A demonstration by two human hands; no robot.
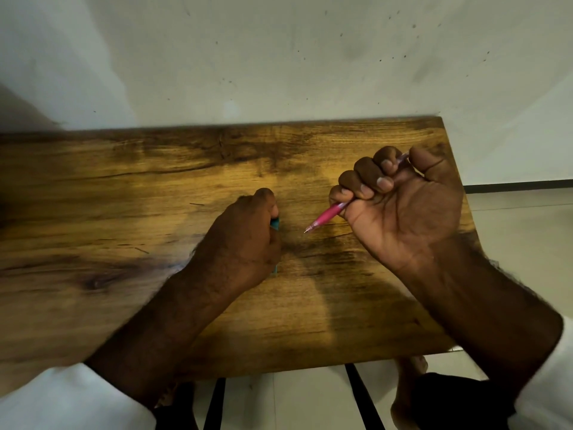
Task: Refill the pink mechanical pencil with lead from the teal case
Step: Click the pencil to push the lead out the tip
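Note:
My right hand is curled in a fist around the pink mechanical pencil, palm turned up. The pencil's metal tip points down and left, just above the wooden table. Its far end pokes out past my index finger. My left hand rests back-up near the table's middle, covering the teal case. Only a small teal corner shows by my fingers and a sliver under my palm's edge. The two hands are a short gap apart.
The table's right edge runs close behind my right hand, and its far edge meets a pale, speckled wall. Below the near edge are black metal legs, a tiled floor and my bare feet.

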